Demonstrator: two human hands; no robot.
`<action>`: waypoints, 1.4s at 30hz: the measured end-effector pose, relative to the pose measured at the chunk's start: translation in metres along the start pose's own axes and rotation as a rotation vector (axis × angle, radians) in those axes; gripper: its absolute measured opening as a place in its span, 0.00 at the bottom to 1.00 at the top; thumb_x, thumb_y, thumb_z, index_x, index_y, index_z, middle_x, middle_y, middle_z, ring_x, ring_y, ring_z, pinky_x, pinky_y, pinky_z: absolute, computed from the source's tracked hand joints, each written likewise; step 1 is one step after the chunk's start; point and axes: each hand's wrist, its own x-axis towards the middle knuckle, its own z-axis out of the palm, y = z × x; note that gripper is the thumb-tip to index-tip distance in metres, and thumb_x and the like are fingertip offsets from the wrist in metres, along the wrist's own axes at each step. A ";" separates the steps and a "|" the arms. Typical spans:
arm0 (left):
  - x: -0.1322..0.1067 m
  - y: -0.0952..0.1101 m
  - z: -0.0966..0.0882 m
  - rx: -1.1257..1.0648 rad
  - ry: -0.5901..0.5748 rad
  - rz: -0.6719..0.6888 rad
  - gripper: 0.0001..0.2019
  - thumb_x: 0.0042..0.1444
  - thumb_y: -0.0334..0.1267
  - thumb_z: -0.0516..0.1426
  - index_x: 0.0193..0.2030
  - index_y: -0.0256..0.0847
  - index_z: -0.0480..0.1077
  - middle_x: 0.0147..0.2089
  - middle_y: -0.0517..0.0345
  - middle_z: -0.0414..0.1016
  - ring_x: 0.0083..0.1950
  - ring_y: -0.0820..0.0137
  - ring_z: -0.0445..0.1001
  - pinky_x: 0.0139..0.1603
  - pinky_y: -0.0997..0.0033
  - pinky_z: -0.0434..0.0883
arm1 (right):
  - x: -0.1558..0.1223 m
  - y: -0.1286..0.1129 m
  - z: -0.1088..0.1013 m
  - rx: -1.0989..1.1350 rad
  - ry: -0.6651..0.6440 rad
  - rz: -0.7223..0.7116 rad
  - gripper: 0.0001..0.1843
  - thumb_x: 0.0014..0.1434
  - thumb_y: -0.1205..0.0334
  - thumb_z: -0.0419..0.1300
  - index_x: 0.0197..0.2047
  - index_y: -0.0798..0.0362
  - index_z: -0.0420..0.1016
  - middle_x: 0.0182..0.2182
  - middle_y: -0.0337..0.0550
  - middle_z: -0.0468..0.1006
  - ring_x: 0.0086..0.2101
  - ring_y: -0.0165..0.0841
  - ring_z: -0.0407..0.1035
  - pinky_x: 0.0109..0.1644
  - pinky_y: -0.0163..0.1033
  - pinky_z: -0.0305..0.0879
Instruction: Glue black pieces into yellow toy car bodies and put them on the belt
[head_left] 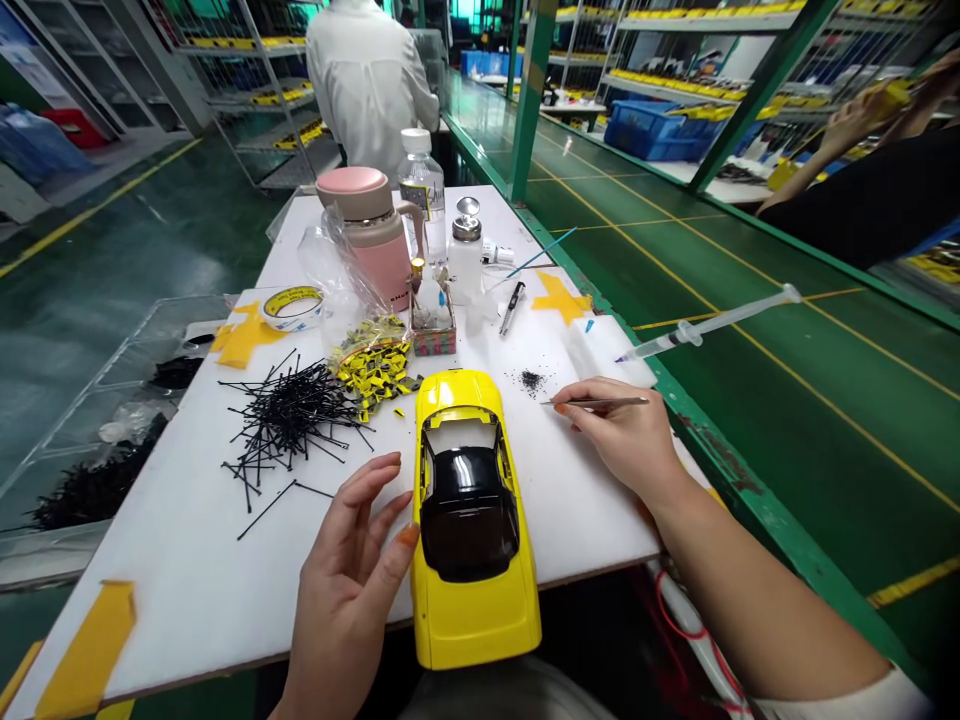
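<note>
While the right hand [626, 430] pinches tweezers [607, 402] near tiny black parts [532, 380], the left hand [349, 575] curves open, empty, beside the yellow model-car body [480, 630]. Its black canopy [471, 515] looks seated; those parts lie loose.

Glossy yellow plastic model-car body [480, 625] w/ shiny blk. roof: upright, lengthwise to the viewer, on white tabletop [570, 530], near end sticking out past the edge. Loose pile of tiny blk. bits [532, 380]: on tabletop, just R of car's far end, a few specks scattered round it. Thin, pointed silver-grey metal tool [611, 402]: near-horiz. in R hand [626, 440], tip nr. pile.
</note>
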 end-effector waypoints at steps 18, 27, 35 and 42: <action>0.000 0.000 0.000 -0.013 -0.020 0.034 0.17 0.64 0.40 0.63 0.59 0.54 0.73 0.68 0.58 0.71 0.67 0.67 0.73 0.64 0.78 0.73 | -0.004 0.006 -0.001 0.018 -0.057 -0.073 0.07 0.58 0.68 0.64 0.37 0.52 0.85 0.35 0.42 0.85 0.34 0.34 0.77 0.36 0.39 0.73; 0.001 0.001 0.001 -0.005 -0.028 0.030 0.18 0.64 0.40 0.63 0.59 0.54 0.72 0.68 0.58 0.72 0.68 0.66 0.72 0.64 0.77 0.74 | -0.003 0.008 -0.001 0.013 -0.068 -0.109 0.09 0.58 0.71 0.63 0.36 0.51 0.85 0.35 0.42 0.85 0.34 0.35 0.77 0.37 0.40 0.73; 0.001 0.000 0.000 -0.026 -0.033 0.024 0.18 0.64 0.39 0.63 0.60 0.54 0.72 0.68 0.58 0.71 0.70 0.65 0.70 0.64 0.76 0.74 | -0.003 0.010 -0.001 -0.028 -0.066 -0.135 0.10 0.58 0.72 0.62 0.35 0.50 0.84 0.35 0.41 0.85 0.34 0.35 0.78 0.37 0.39 0.73; 0.001 0.002 0.003 -0.047 -0.018 0.021 0.18 0.62 0.40 0.64 0.59 0.52 0.72 0.67 0.54 0.72 0.67 0.61 0.72 0.66 0.65 0.75 | -0.014 -0.031 -0.012 -0.057 -0.140 -0.183 0.08 0.60 0.69 0.63 0.35 0.49 0.84 0.34 0.41 0.85 0.32 0.35 0.79 0.33 0.37 0.74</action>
